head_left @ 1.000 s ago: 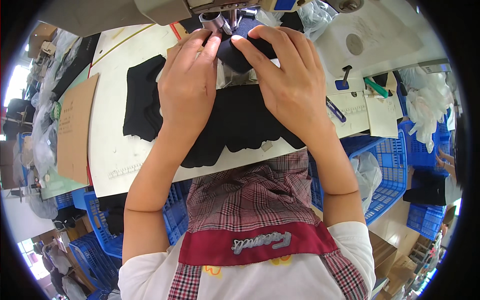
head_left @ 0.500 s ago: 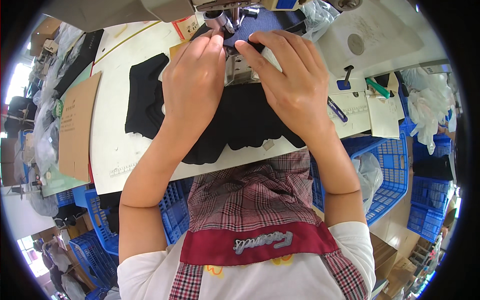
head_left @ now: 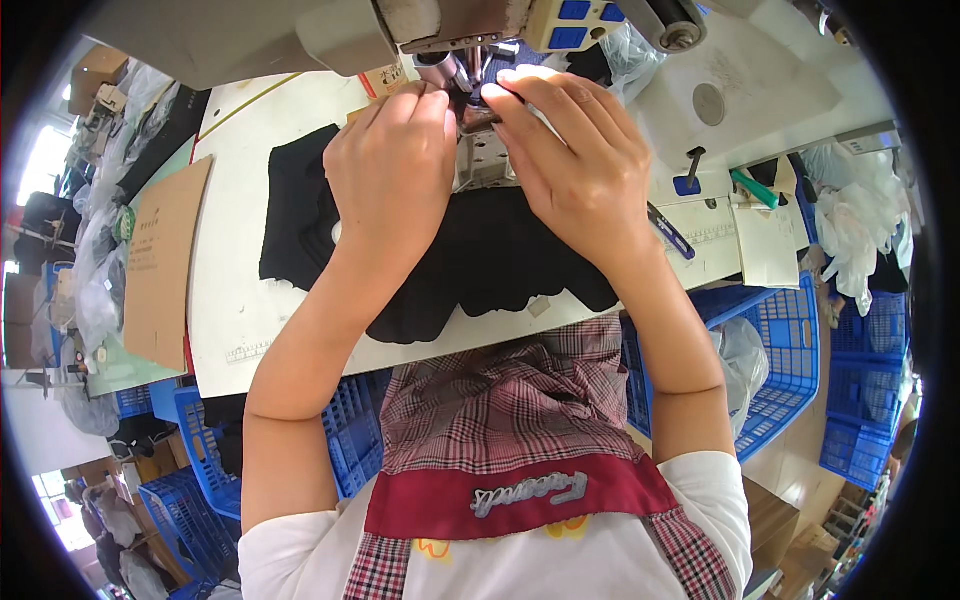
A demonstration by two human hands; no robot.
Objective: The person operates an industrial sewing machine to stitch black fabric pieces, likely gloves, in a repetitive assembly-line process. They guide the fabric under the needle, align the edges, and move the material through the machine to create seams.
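Under the needle area of a sewing machine (head_left: 345,35), a piece of dark blue fabric (head_left: 497,66) is partly visible between my hands. My left hand (head_left: 392,165) is closed beside the presser foot, its fingertips pinching the near left edge of that fabric. To the right of the needle, my right hand (head_left: 585,150) has thumb and forefinger together on the fabric's edge, the other fingers loosely bent. The fingers hide much of the cloth. Black fabric pieces (head_left: 490,255) lie on the white table (head_left: 235,310) below my wrists.
A purple-handled cutter (head_left: 672,232) and a green tool (head_left: 755,188) lie to the right. Cardboard (head_left: 165,265) stands at the table's left. Blue plastic baskets (head_left: 790,340) stand below the table on both sides, one holding a clear bag (head_left: 740,365).
Both hands stay close to the needle. Less of the dark blue fabric shows behind my right fingers than before. The whole view has shifted slightly, with the table lower in it.
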